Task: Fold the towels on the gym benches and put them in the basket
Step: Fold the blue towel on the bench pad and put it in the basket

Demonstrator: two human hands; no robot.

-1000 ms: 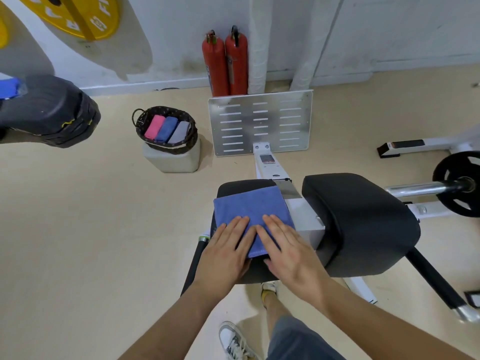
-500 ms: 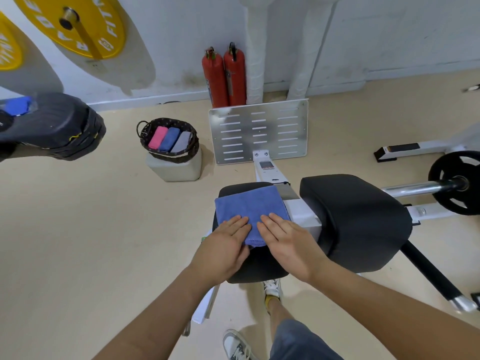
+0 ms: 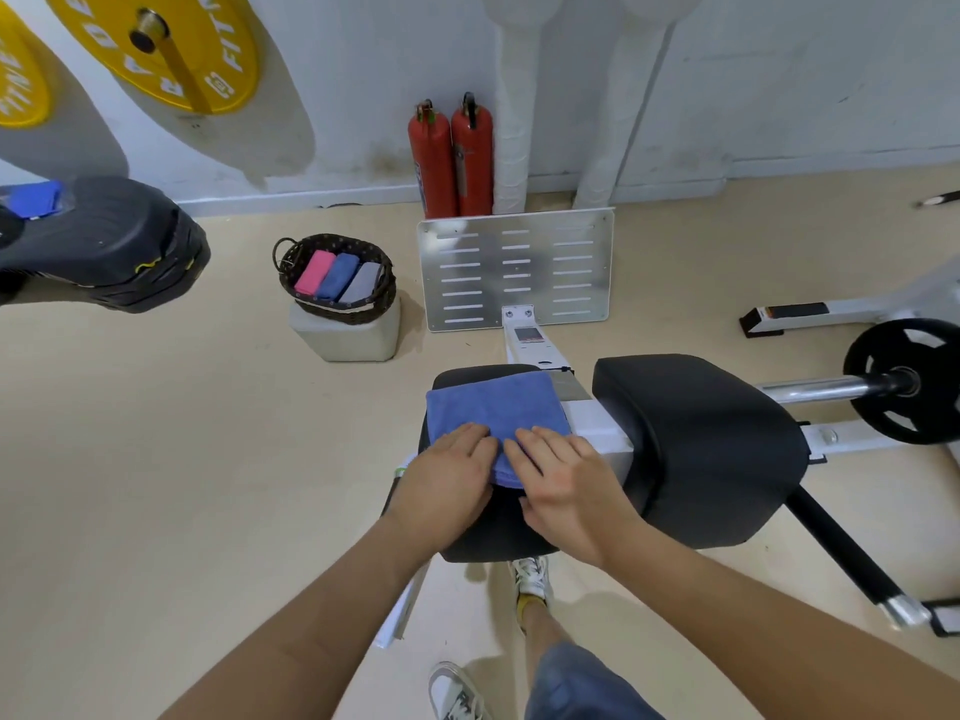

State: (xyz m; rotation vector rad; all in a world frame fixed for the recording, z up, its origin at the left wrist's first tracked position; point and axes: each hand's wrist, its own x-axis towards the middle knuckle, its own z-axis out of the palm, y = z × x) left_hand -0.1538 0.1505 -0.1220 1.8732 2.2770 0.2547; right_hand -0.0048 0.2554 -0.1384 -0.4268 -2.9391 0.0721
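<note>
A folded blue towel lies flat on the small black bench pad in front of me. My left hand rests on the towel's near left edge with fingers fairly straight. My right hand rests on its near right part, fingers also laid flat. A dark woven basket stands on a pale block to the far left and holds pink, blue and grey rolled towels. Another bright blue towel lies on a black bench at the far left edge.
A larger black pad sits right of the towel. A slotted metal footplate stands beyond it, with two red fire extinguishers against the wall. A barbell with a black plate is at the right. My feet are below the bench.
Both hands have slid back toward me along the towel, now covering only its near edge. The view has tilted up slightly.
</note>
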